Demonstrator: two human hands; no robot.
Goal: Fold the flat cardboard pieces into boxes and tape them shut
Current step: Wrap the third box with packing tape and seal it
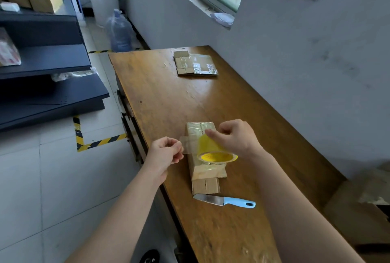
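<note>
Box (205, 185), head view, at the table's (160, 98) 6 o'clock: folded, partly taped. Left hand (166, 153) pinches the tape strip's (186, 143) free end. Right hand (236, 138) grips the tape roll (215, 153) over the box. Flat cardboard (195, 65) at 12 o'clock, apparently not yet folded.

A long brown box (207, 173), glossy with tape, lay flat. A yellow tape roll (212, 146) was tilted over it, a clear strip (188, 144) drawn out leftward. Flattened cardboard (195, 64) lay well beyond.

No legible text — carton labels (205, 68) too blurred.
</note>
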